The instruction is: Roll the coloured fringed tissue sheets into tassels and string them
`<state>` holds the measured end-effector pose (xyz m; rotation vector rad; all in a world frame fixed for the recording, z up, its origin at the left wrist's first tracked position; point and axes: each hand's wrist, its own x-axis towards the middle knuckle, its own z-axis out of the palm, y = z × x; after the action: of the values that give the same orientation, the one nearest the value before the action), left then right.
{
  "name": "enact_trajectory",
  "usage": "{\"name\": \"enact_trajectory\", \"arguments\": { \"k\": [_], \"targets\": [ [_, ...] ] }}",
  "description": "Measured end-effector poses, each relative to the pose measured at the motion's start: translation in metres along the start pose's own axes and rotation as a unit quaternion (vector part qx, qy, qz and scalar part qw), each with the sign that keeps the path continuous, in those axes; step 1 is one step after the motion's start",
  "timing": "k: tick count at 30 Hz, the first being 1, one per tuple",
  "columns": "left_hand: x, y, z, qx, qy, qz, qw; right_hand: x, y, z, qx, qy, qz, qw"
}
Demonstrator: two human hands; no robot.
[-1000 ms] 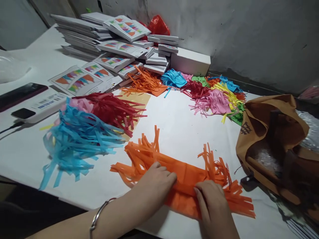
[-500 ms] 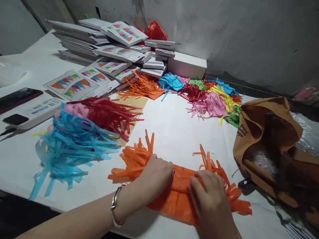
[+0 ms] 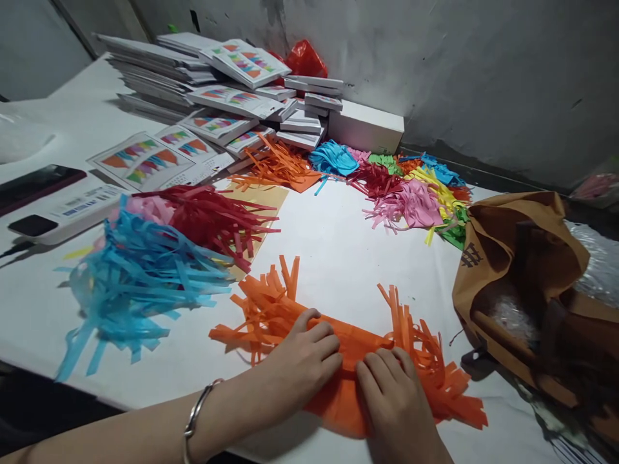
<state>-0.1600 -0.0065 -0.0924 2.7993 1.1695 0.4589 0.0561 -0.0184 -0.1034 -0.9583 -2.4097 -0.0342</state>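
1. Underneath, one white-topped bench (image 3: 324,258) reaches back to the grey wall (image 3: 483,84).
2. One brown bag (image 3: 493,219) gapes at the right with clear plastic (image 3: 515,319) inside; a dark mark like a written character sits on its side, too skewed to read surely.
3. One pile of white packs (image 3: 236,100) stands near the wall, overlapping too much to count. At least four show colour pictures of fringed garlands; their small print is illegible.
4. One piece of orange fringed paper (image 3: 348,399) lies on the bench at the near centre, strips at both ends, layers uncountable.
5. Left of it, one blue bundle (image 3: 145,258), one dark red bundle (image 3: 203,219) and one pink bundle (image 3: 152,209) overlap, the dark red partly over one tan sheet (image 3: 275,196).
6. Farther back, a row of fringed bundles (image 3: 416,203) shows at least nine patches: two blue, two pink, two green, one each of orange, dark red and yellow.
7. Two hands touch the orange paper: the left hand (image 3: 312,351) and right hand (image 3: 394,386) rest just beside each other, fingers bent and mostly together. Whether either pinches, I cannot tell.
8. One white device (image 3: 77,209), its label unreadable, lies beside one dark phone (image 3: 39,187).
9. One white box (image 3: 372,127) stands against the wall.
10. One silver bracelet (image 3: 195,419) circles the left wrist.
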Motion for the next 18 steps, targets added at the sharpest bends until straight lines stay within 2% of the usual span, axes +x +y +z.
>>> {"name": "enact_trajectory", "arguments": {
  "k": [3, 6, 8, 13, 16, 18],
  "targets": [
    [-0.004, -0.007, 0.006, -0.002, 0.013, -0.044, 0.999, -0.007, 0.005, 0.003, -0.004, -0.007, 0.038, 0.999],
    [-0.001, -0.012, 0.005, 0.028, -0.027, -0.134, 0.990, -0.006, 0.011, 0.002, -0.012, -0.035, 0.105, 0.994],
    [0.007, -0.012, 0.000, 0.044, -0.071, -0.172, 0.982, 0.001, 0.016, 0.001, -0.033, -0.072, 0.112, 0.991],
    [0.029, -0.008, -0.018, 0.054, -0.193, -0.195, 0.960, 0.022, 0.028, 0.005, -0.127, -0.121, 0.108, 0.979],
    [0.034, -0.005, -0.022, 0.063, -0.200, -0.201, 0.957, 0.027, 0.028, 0.005, -0.149, -0.119, 0.112, 0.975],
    [0.034, -0.005, -0.019, 0.069, -0.183, -0.206, 0.959, 0.028, 0.024, 0.001, -0.164, -0.083, 0.109, 0.977]
  ]
}}
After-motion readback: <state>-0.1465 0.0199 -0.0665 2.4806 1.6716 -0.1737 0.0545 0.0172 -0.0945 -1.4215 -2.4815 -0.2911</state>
